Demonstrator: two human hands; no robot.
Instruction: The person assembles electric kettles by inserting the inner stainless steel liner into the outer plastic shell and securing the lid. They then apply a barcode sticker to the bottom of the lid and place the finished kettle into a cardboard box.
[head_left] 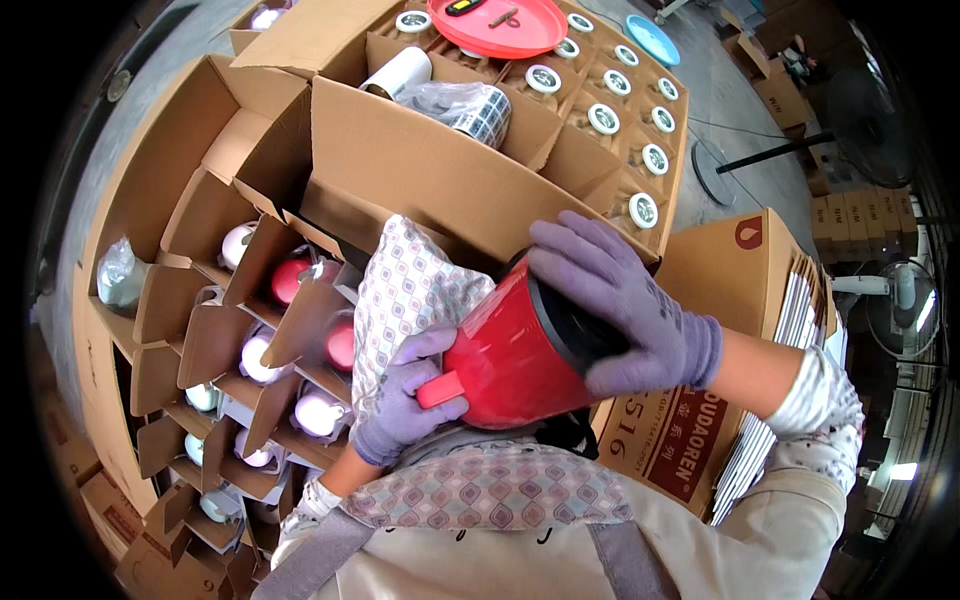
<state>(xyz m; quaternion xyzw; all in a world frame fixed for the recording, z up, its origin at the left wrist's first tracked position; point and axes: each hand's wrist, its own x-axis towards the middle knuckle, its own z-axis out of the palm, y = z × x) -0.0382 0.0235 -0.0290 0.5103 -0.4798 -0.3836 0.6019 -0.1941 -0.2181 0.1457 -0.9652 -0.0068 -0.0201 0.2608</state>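
A red jug (pixel 505 350) is held tilted in front of my chest, its black end facing up and to the right. My left hand (pixel 405 405), in a lilac glove, closes around the jug's red handle. Across the black end lies my right hand (pixel 630 295), gloved the same way, its fingers curved over the rim and gripping it. What is inside the jug is hidden. Patterned apron cloth (pixel 410 290) bunches up just left of the jug.
At left stands a divided carton (pixel 160 235) with red and pale rounded vessels. An open carton (pixel 400 190) ahead holds rolls and plastic film. Beyond it, white-ringed glass pieces (pixel 603 119) fill dividers, beneath a red tray (pixel 500 35) with small tools. A printed carton (pixel 715 290) stands right.
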